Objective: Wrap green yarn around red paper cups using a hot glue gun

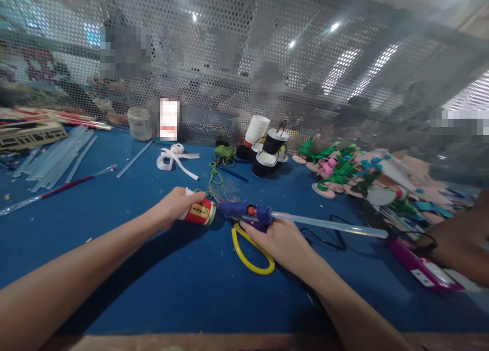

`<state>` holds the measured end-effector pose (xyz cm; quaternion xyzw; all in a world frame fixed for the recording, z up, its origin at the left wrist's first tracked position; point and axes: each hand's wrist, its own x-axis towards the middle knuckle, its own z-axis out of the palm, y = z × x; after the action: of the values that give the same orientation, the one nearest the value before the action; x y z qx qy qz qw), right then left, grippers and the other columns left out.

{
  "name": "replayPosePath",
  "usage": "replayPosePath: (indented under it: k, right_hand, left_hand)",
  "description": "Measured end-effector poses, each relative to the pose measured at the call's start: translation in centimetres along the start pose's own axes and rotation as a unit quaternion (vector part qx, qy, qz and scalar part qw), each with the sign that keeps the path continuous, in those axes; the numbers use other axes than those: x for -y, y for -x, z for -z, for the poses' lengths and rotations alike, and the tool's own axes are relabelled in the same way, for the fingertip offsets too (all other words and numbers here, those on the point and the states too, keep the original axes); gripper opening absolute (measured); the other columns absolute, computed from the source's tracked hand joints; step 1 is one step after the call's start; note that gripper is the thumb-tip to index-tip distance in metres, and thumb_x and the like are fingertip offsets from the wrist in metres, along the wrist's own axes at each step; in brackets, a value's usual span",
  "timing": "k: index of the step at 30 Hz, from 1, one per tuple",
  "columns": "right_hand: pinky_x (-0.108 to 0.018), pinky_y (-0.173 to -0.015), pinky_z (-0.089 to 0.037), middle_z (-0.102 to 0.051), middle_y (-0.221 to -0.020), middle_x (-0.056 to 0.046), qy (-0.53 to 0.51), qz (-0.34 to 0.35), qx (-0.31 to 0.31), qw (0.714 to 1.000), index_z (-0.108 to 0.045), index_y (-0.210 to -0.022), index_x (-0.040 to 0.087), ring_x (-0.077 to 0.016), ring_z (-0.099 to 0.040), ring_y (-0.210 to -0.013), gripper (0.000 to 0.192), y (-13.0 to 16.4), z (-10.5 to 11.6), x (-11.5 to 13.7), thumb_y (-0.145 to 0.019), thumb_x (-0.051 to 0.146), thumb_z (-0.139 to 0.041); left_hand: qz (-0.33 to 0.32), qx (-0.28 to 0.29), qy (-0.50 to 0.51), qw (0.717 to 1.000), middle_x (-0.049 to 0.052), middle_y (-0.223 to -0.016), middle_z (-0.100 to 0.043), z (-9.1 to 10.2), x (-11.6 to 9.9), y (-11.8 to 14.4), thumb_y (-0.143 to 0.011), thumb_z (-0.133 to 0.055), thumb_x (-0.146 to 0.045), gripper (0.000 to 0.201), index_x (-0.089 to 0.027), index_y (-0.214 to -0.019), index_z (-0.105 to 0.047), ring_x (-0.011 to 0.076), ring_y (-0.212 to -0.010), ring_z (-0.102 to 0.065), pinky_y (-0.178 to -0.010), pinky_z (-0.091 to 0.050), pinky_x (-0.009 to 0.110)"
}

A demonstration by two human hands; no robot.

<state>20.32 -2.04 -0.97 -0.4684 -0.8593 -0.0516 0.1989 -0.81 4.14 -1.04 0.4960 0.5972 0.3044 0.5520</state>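
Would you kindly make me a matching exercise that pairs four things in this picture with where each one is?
Things:
1. red-and-white paper cup
2. blue plastic glue gun
3. magenta-and-white power strip
4. clear round jar

Places:
A. by the grey perforated screen
B. in the right hand
C. at the picture's right side
D. in the left hand

Pairs: 1-D, 2-B, 3-C, 4-A

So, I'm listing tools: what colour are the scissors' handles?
The scissors' handles are yellow, shown best in the head view.
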Motion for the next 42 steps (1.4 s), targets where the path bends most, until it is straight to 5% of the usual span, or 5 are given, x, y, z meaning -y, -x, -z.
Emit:
replayPosePath:
  k: [10,19,30,42]
  right_hand:
    - [-0.025,-0.051,-0.041,-0.067,-0.077,-0.007,0.113,0.049,0.02,0.992,-0.066,-0.096,0.019,-0.0198,-0.061,-0.067,0.026,0.3,-0.7,-0.2,-0.082,0.016,-0.044]
    - [-0.025,-0.049,-0.041,-0.067,-0.07,-0.008,0.182,0.141,0.014,0.973,-0.067,-0.095,0.02,-0.0205,-0.061,-0.063,0.036,0.6,0.9,0.3,-0.075,0.002,-0.042]
    - [-0.027,-0.05,-0.043,-0.062,-0.059,-0.005,-0.06,-0.064,0.038,0.995,-0.063,-0.078,0.018,-0.0184,-0.059,-0.055,0.021,0.2,1.2,1.0,-0.081,0.021,-0.042]
    - [-0.023,-0.05,-0.039,-0.059,-0.061,0.0,-0.119,-0.1,0.042,0.987,-0.053,-0.067,0.019,-0.0137,-0.056,-0.053,0.012,0.4,1.0,1.6,-0.078,0.019,-0.05]
  left_hand:
    - [0.0,0.003,-0.006,1.0,0.006,-0.059,-0.066,0.1,0.0,0.0,-0.055,-0.068,-0.044,0.033,-0.013,-0.062,-0.06,0.021,-0.061,-0.061,-0.053,-0.04,0.027]
    - [0.01,0.003,-0.001,1.0,0.008,-0.064,-0.066,-0.2,-0.1,0.1,-0.058,-0.065,-0.045,0.034,-0.012,-0.064,-0.058,0.0202,-0.063,-0.06,-0.056,-0.04,0.027]
    - [0.004,0.008,0.016,1.0,0.006,-0.059,-0.065,-0.1,0.3,-0.3,-0.055,-0.067,-0.045,0.034,-0.012,-0.062,-0.059,0.0196,-0.059,-0.06,-0.056,-0.04,0.028]
    - [0.024,-0.005,0.037,0.999,0.005,-0.058,-0.064,-0.3,-0.1,0.0,-0.055,-0.068,-0.042,0.032,-0.012,-0.061,-0.057,0.0167,-0.055,-0.057,-0.056,-0.04,0.028]
